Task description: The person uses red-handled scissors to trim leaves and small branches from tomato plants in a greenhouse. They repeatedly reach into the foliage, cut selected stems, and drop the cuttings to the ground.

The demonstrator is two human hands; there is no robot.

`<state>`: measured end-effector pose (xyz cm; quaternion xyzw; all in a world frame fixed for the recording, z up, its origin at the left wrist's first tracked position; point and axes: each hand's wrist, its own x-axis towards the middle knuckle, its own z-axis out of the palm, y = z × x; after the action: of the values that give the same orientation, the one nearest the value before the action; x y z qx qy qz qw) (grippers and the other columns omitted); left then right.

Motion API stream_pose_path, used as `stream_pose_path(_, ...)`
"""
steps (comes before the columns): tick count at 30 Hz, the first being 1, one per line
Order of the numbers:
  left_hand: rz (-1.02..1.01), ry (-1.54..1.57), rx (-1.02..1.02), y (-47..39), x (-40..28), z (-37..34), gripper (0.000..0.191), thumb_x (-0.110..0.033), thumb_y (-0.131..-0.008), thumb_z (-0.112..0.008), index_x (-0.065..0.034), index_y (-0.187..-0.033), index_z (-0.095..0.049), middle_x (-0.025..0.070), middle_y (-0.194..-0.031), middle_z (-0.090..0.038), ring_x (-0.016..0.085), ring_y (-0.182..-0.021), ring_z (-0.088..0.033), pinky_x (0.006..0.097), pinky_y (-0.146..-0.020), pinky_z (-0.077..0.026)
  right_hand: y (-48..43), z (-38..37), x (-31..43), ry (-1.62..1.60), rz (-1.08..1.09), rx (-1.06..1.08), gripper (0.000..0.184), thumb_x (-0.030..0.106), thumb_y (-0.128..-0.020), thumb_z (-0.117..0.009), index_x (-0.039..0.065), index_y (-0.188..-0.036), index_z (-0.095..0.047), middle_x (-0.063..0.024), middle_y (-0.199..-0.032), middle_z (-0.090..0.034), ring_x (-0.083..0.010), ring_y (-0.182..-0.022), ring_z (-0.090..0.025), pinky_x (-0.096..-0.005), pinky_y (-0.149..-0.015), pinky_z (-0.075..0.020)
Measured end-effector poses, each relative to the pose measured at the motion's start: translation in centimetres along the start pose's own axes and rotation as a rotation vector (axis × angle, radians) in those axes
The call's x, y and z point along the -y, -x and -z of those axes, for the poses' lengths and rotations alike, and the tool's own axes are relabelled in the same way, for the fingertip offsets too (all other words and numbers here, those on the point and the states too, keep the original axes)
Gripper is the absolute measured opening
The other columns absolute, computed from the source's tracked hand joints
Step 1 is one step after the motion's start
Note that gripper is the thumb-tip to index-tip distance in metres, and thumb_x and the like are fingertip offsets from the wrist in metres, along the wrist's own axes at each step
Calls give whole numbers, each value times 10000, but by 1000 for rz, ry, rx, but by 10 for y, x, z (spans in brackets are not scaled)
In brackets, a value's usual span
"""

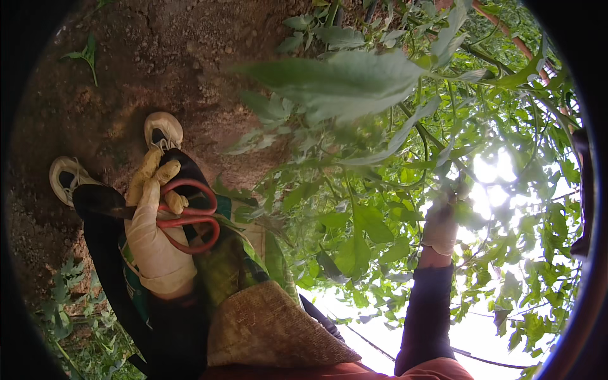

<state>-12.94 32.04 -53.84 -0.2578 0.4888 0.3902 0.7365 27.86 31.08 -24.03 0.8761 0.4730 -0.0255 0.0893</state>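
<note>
My left hand (159,237), in a pale stained glove, is closed around a pair of scissors (209,221) with red loop handles. The handles stick out to the right of the palm, and part of the dark blade shows on the other side, over my dark trouser leg. My right hand (441,228), also gloved, is raised among the leaves of a tall leafy plant (358,237), which looks like a tomato plant. Leaves and glare hide its fingers, so whether they grip a stem (430,135) cannot be told.
A large blurred leaf (342,80) hangs close to the camera. Below are bare brown soil (204,57), a cut leafy sprig (89,57) and my white shoes (164,129). Coarse brown cloth (280,327) covers my front. More plants (61,308) grow at lower left.
</note>
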Motion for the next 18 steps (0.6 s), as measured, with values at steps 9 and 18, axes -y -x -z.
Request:
stream_pose_path(9, -11, -8, 42, -2, -4, 1, 384, -119, -997, -447, 37, -1346, -418, 177, -1114, -596, 116, -602, -492, 263, -572, -436, -19, -14, 7, -422, -214, -189, 152, 184, -910, -570, 85, -1019, -609, -2, -842, -571, -86, -722, -533, -218, -601, -415)
stream_pose_path(18, -33, -74, 4, 3, -6, -16, 359, -122, -984, -475, 30, -1309, -466, 158, -1077, -624, 108, -622, -498, 242, -599, -449, 21, -12, 27, -225, -370, -80, 204, 202, -929, -534, 35, -1023, -604, -47, -941, -615, -122, -797, -567, -264, -682, -456)
